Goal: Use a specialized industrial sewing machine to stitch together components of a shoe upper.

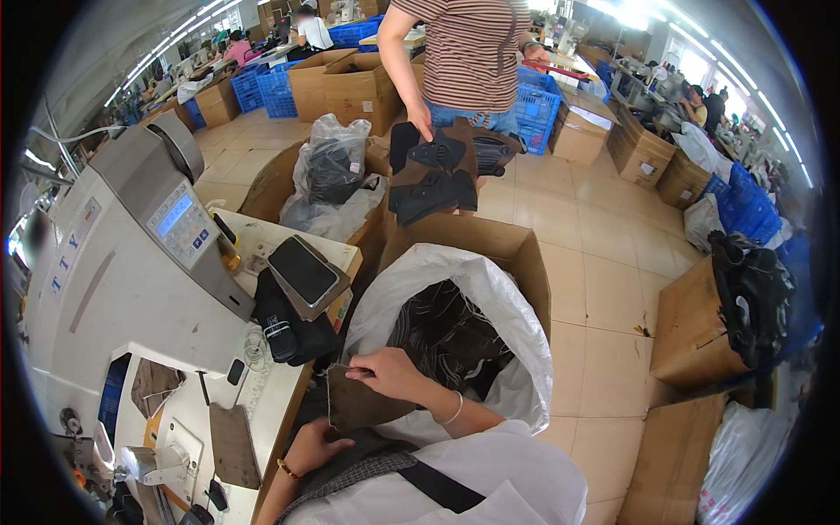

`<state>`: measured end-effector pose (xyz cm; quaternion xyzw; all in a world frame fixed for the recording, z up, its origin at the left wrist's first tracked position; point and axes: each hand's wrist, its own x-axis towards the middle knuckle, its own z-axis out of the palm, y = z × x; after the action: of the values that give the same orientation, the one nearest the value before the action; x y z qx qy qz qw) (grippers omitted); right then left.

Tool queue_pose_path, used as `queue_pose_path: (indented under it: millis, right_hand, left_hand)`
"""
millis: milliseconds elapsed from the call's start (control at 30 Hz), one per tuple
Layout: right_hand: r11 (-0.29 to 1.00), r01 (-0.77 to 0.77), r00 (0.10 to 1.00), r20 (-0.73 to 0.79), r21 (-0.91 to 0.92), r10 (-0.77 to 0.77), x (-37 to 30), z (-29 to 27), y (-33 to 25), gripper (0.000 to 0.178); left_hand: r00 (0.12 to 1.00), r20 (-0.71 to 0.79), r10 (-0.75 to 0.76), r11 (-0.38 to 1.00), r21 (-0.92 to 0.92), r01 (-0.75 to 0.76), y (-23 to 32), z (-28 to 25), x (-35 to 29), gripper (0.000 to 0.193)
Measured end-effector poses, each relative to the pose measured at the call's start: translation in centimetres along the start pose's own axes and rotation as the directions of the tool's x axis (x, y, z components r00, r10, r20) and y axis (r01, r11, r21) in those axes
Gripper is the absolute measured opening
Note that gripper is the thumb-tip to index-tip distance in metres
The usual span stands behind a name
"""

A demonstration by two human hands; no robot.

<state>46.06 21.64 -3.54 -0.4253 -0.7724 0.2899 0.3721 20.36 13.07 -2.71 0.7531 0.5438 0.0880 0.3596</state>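
My right hand (pixel 390 374) is closed on the top edge of a brown fabric piece (pixel 366 401), which hangs over my lap at the near side of a lined carton. Just below the fabric's lower corner is my left hand (pixel 317 446), its thumb spread from the fingers; it seems to grip nothing. Inside the carton a white woven bag (pixel 525 376) holds a heap of dark brown pieces with loose threads (pixel 451 328). At my left stands a sewing machine (pixel 131 236) with a lit control panel. Another brown piece (pixel 234 444) lies on its bed.
A phone (pixel 303 269) and a black pouch (pixel 293 328) rest on the machine table (pixel 293 385). Beyond the carton (pixel 516 245), a person in a striped shirt (pixel 472 52) holds dark pieces (pixel 437 171). Cartons (pixel 687 328) line the right side.
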Motion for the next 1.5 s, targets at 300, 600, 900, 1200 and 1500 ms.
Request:
queue_pose_path:
  millis: [300, 600, 900, 1200, 1500]
  right_hand:
    - [1.000, -0.016, 0.997, -0.071, -0.008, 0.015, -0.2, 1.6, -0.5, 0.023]
    - [0.999, -0.034, 0.998, -0.062, -0.038, 0.032, 0.0, 2.3, -0.6, 0.023]
    - [0.997, -0.017, 0.999, -0.039, -0.076, 0.015, 0.1, 2.6, -0.8, 0.022]
    - [0.999, -0.009, 1.000, 0.002, -0.042, 0.009, 0.2, 2.2, -1.4, 0.022]
    - [0.999, 0.025, 0.999, 0.046, 0.030, -0.026, 0.2, 1.7, -2.1, 0.022]
  left_hand:
    - [0.985, -0.063, -0.161, 0.852, -0.513, 0.106, 0.0, -0.4, -0.3, 0.010]
    - [0.964, -0.146, -0.223, 0.782, -0.617, 0.087, -0.3, -0.3, -1.1, 0.010]
    - [0.902, -0.339, -0.267, 0.818, -0.575, 0.026, -0.9, -0.4, -1.8, 0.006]
    - [0.947, -0.103, -0.305, 0.569, -0.817, 0.094, -1.7, -1.0, -2.6, 0.003]
    - [0.980, 0.201, -0.005, -0.043, -0.979, 0.200, -2.3, -0.9, -3.3, 0.023]
